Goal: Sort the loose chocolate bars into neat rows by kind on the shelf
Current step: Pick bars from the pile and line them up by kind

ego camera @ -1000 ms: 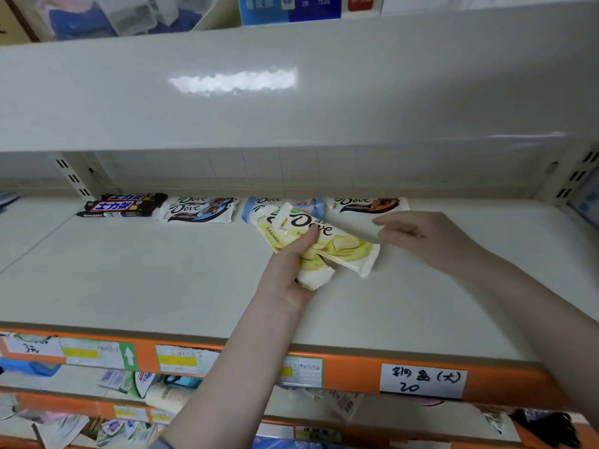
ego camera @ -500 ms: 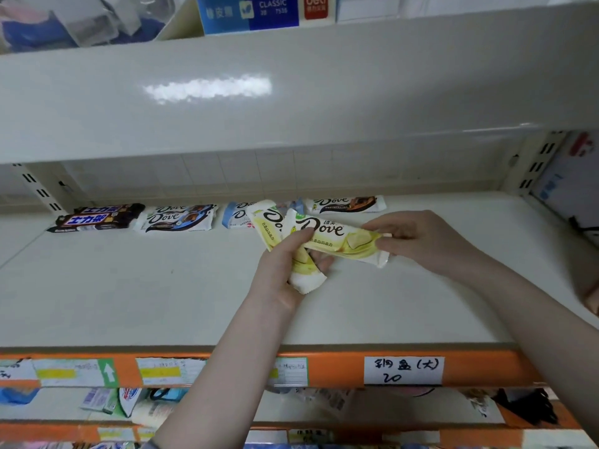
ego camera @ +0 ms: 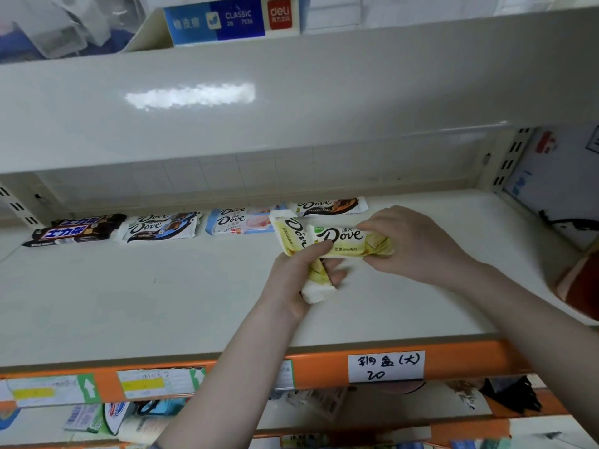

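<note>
Two yellow-and-white Dove bars are held above the white shelf [ego camera: 162,303]. My left hand [ego camera: 291,277] grips the slanted yellow Dove bar [ego camera: 290,234] from below. My right hand [ego camera: 411,244] holds the right end of the level yellow Dove bar [ego camera: 343,241], which crosses over the first; my left thumb also rests on its left end. Along the back of the shelf lie the dark Snickers bars [ego camera: 74,230], the blue-and-white Dove bars [ego camera: 162,226], the pale blue Dove bars [ego camera: 240,220] and the brown Dove bar [ego camera: 330,205].
An upper shelf [ego camera: 291,92] hangs low over the work area, with a blue Deli box [ego camera: 230,21] on it. An orange price rail [ego camera: 324,367] with a handwritten label [ego camera: 385,366] edges the front. A reddish object [ego camera: 580,280] sits at the far right. Below are cluttered shelves.
My right hand, empty and beside the bars before, has taken hold of the upper yellow bar's right end. That bar has turned level and both bars have lifted slightly.
</note>
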The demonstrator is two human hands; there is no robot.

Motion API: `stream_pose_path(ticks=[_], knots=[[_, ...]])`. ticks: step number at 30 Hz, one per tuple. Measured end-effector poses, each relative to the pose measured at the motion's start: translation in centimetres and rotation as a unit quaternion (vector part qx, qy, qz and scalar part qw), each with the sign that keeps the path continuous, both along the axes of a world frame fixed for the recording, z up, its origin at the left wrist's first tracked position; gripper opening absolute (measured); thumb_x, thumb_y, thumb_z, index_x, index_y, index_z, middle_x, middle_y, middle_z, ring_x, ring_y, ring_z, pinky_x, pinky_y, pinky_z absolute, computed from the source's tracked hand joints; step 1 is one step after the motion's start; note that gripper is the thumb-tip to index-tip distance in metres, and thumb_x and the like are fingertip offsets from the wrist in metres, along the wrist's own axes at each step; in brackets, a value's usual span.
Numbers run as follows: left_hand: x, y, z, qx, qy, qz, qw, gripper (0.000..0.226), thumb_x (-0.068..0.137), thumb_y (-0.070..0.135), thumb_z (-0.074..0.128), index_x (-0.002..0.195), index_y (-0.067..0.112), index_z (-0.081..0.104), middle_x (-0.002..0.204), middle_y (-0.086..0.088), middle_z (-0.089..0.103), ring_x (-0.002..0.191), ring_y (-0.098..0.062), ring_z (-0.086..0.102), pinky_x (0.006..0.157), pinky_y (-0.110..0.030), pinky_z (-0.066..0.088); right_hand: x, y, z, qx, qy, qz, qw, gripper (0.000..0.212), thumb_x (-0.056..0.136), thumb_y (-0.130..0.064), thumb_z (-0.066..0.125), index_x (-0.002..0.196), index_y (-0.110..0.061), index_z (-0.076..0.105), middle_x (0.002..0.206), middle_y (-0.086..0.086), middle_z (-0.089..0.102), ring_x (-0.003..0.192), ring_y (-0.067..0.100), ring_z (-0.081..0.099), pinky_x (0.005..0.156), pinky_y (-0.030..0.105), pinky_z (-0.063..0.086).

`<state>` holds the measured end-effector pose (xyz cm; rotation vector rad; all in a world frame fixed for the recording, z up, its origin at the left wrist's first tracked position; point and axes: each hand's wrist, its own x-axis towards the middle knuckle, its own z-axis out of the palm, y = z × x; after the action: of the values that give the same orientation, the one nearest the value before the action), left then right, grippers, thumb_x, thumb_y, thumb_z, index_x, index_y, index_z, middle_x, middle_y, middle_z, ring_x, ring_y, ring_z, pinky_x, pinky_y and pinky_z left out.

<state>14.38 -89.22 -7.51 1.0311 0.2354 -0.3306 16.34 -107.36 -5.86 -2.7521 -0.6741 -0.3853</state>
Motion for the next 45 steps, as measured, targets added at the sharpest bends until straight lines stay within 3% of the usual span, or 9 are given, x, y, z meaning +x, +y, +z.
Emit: stream_pose_path(ticks=[6, 9, 13, 18, 23, 27, 32, 39, 45], knots=[[0.3, -0.6, -0.6, 0.041, -0.032, 0.017, 0.998, 0.011, 0.088, 0.008, 0.058, 0.094, 0.001, 0.051, 0.076, -0.015, 0.052, 0.057, -0.024, 0.056, 0.047, -0.027, 0.053, 2.6, -4.0, 1.0, -0.059, -0.057, -0.082, 0.993, 0.041, 0.074, -0.023, 0.068, 0.113, -0.015, 0.063, 0.109, 0.008, 0.064, 0.102, 0.030, 0.056, 0.080, 0.031, 0.039], [0.4, -0.5, -0.7, 0.029, -0.033, 0.018, 0.999, 0.009, 0.088, 0.006, 0.057, 0.092, 0.000, 0.051, 0.072, -0.014, 0.051, 0.048, -0.020, 0.056, 0.047, -0.026, 0.052, 5.1, -6.0, 1.9, -0.117, -0.003, -0.105, 0.988, 0.035, 0.071, -0.031, 0.065, 0.104, -0.020, 0.063, 0.099, 0.006, 0.063, 0.093, 0.028, 0.056, 0.073, 0.031, 0.047], [0.5, -0.4, -0.8, 0.026, -0.034, 0.012, 0.999, 0.007, 0.088, 0.005, 0.056, 0.090, 0.001, 0.050, 0.070, -0.015, 0.050, 0.044, -0.020, 0.053, 0.046, -0.027, 0.051, 7.6, -7.2, 3.0, -0.151, 0.069, -0.123, 0.978, 0.018, 0.072, -0.031, 0.065, 0.087, -0.021, 0.061, 0.088, 0.004, 0.063, 0.079, 0.025, 0.056, 0.065, 0.030, 0.045], [0.6, -0.4, -1.0, 0.015, -0.039, 0.024, 0.999, 0.006, 0.087, 0.001, 0.055, 0.083, 0.002, 0.051, 0.069, -0.014, 0.050, 0.050, -0.021, 0.054, 0.043, -0.025, 0.048, 9.4, -7.5, 2.8, -0.157, 0.105, -0.144, 0.971, 0.035, 0.072, -0.029, 0.069, 0.104, -0.018, 0.064, 0.091, 0.005, 0.064, 0.078, 0.022, 0.053, 0.057, 0.026, 0.035], [0.5, -0.3, -1.0, 0.011, -0.039, 0.017, 0.999, 0.006, 0.086, 0.000, 0.055, 0.082, 0.003, 0.052, 0.067, -0.013, 0.051, 0.052, -0.020, 0.055, 0.044, -0.024, 0.047, 10.4, -7.6, 2.5, -0.151, 0.135, -0.142, 0.969, 0.042, 0.074, -0.021, 0.067, 0.115, -0.014, 0.061, 0.107, 0.009, 0.064, 0.095, 0.026, 0.055, 0.067, 0.027, 0.035], [0.5, -0.3, -0.8, 0.019, -0.037, 0.011, 0.999, 0.009, 0.087, 0.000, 0.055, 0.080, 0.004, 0.052, 0.065, -0.012, 0.051, 0.049, -0.020, 0.055, 0.045, -0.026, 0.049, 11.2, -7.8, 2.5, -0.160, 0.152, -0.130, 0.967, 0.041, 0.075, -0.019, 0.066, 0.116, -0.012, 0.060, 0.103, 0.009, 0.062, 0.092, 0.025, 0.053, 0.064, 0.028, 0.037], [0.5, -0.3, -0.6, 0.020, -0.034, 0.007, 0.999, 0.010, 0.086, -0.001, 0.055, 0.079, 0.005, 0.051, 0.063, -0.011, 0.051, 0.050, -0.020, 0.055, 0.047, -0.026, 0.050, 12.2, -8.2, 1.9, -0.151, 0.175, -0.108, 0.967, 0.041, 0.076, -0.017, 0.066, 0.116, -0.011, 0.061, 0.108, 0.010, 0.064, 0.093, 0.024, 0.054, 0.077, 0.034, 0.042], [0.4, -0.3, -0.4, 0.012, -0.030, 0.003, 0.999, 0.010, 0.086, -0.002, 0.055, 0.080, 0.005, 0.049, 0.060, -0.011, 0.050, 0.049, -0.020, 0.052, 0.048, -0.026, 0.047, 12.4, -8.2, 1.3, -0.113, 0.200, -0.090, 0.969, 0.037, 0.079, -0.008, 0.061, 0.116, -0.005, 0.059, 0.105, 0.012, 0.062, 0.092, 0.026, 0.053, 0.069, 0.029, 0.035], [0.5, 0.0, 0.1, 0.047, -0.011, -0.051, 0.998, 0.009, 0.087, 0.013, 0.055, 0.092, 0.004, 0.054, 0.055, -0.008, 0.053, 0.040, -0.017, 0.047, 0.042, -0.020, 0.041, 12.6, -8.1, 0.6, -0.082, 0.186, -0.118, 0.972, 0.040, 0.086, -0.014, 0.056, 0.126, -0.009, 0.053, 0.130, 0.011, 0.055, 0.117, 0.028, 0.048, 0.092, 0.033, 0.037]])
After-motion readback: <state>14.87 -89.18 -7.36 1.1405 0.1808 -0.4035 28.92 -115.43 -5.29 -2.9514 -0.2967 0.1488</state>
